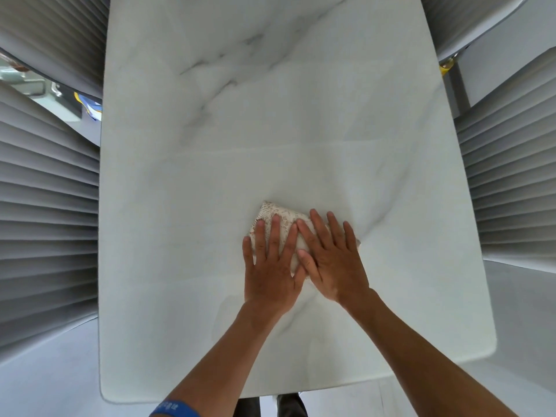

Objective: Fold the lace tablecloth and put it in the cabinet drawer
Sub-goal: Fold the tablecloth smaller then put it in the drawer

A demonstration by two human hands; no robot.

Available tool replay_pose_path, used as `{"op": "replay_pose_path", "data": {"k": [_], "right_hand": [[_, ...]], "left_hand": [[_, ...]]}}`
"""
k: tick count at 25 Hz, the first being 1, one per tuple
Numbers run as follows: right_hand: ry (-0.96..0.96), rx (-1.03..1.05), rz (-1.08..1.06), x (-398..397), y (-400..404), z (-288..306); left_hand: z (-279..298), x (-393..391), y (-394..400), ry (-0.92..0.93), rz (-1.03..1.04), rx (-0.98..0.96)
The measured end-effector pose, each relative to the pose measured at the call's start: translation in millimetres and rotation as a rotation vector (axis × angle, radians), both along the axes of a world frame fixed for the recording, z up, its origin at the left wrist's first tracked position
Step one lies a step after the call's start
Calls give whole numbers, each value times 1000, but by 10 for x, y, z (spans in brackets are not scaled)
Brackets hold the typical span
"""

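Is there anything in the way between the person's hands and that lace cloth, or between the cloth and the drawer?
Nothing separates them: the left hand and right hand press flat on the folded lace tablecloth on the marble table. No cabinet drawer is in view, so that path cannot be judged.

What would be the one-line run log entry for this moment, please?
stage: pressing fold | cream lace tablecloth: small bundle on white marble table | left hand: flat on it | right hand: flat on it | drawer: unseen

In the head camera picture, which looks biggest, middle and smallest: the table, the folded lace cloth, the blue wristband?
1. Table, by far.
2. Lace cloth, mostly hidden under both hands.
3. Wristband, though it is partly out of frame, so unsure.
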State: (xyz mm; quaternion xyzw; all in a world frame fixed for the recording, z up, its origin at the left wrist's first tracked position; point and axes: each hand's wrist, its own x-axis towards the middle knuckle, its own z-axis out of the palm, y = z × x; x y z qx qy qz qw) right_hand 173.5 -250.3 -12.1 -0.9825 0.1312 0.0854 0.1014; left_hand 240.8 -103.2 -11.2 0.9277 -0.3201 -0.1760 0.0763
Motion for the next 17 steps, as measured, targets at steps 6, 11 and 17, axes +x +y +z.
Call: {"op": "replay_pose_path", "data": {"k": [6, 11, 17], "right_hand": [[169, 102, -87, 123, -40, 174], [172, 361, -402, -29, 449, 399], [60, 706, -500, -183, 483, 494]], "left_hand": [[145, 136, 91, 131, -17, -72], [420, -380, 228, 356, 539, -323], [630, -212, 307, 891, 808, -661]]}}
